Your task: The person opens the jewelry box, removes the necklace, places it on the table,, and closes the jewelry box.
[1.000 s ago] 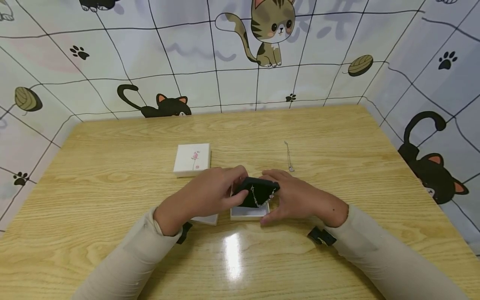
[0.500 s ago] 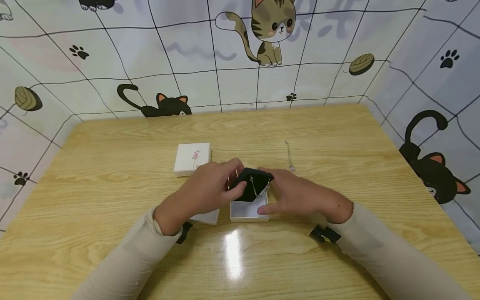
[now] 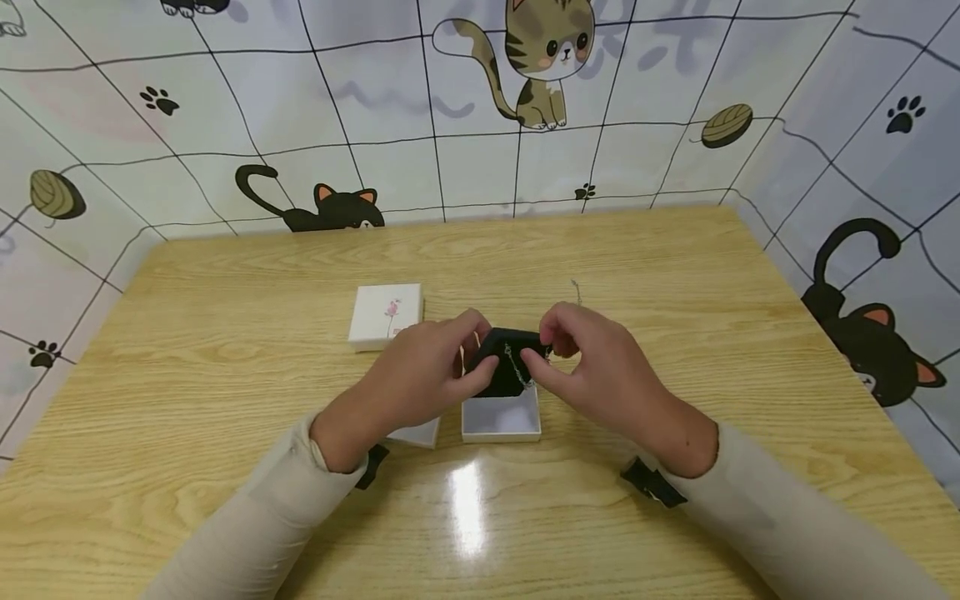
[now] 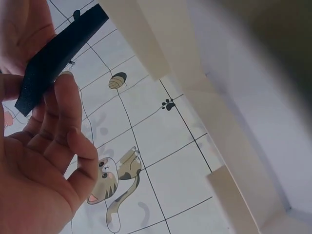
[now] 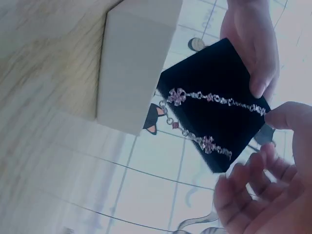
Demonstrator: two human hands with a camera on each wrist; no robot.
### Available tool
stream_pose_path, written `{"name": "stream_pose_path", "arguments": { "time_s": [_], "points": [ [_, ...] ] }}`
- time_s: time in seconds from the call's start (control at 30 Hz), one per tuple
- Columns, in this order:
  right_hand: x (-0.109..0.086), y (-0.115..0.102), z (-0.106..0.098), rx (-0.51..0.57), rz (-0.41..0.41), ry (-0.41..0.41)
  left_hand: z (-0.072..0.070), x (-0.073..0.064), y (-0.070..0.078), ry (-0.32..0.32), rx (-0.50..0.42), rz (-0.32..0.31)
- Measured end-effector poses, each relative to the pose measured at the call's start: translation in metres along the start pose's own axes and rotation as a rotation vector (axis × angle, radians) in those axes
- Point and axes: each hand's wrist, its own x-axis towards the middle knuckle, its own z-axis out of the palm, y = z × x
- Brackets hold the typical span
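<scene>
A black jewellery pad (image 3: 504,380) with a bracelet (image 5: 208,144) draped across it is held tilted over a small white box base (image 3: 500,437). Silver links and pink flower charms make up the bracelet. My left hand (image 3: 420,367) grips the pad at its left side, thumb on the front, fingers behind. At the pad's right corner, my right hand (image 3: 611,358) pinches the bracelet's end with thumb and forefinger; its other fingers curl below in the right wrist view. In the left wrist view the pad shows edge-on.
A closed white box (image 3: 385,315) with a pink flower print stands behind my left hand. A white lid (image 3: 418,434) lies partly hidden under my left wrist. A thin silver chain (image 3: 577,292) lies on the wooden table (image 3: 247,333), mostly covered by my right hand.
My right hand has come up from beside the box base to the pad's right corner, thumb and forefinger now closed there. The left hand has lifted the pad slightly, baring more of the box base.
</scene>
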Motion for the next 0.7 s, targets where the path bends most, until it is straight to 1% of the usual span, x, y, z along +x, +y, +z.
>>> {"name": "stream_pose_path", "arguments": {
  "time_s": [0.13, 0.27, 0.5, 0.63, 0.7],
  "points": [
    [-0.004, -0.006, 0.002, -0.03, -0.144, 0.064, 0.001, 0.0, 0.003, -0.009, -0.04, 0.005],
    [-0.005, -0.007, 0.004, -0.073, -0.238, 0.122, 0.003, 0.0, 0.007, -0.015, -0.035, 0.027],
    [-0.005, -0.007, 0.006, -0.155, -0.333, 0.193, 0.005, -0.001, 0.011, -0.01, -0.023, 0.039],
    [-0.005, -0.006, 0.008, -0.204, -0.352, 0.208, 0.005, -0.001, 0.011, -0.014, -0.028, 0.04],
    [-0.005, -0.006, 0.008, -0.211, -0.355, 0.215, 0.005, -0.001, 0.012, -0.016, -0.034, 0.043]
  ]
}}
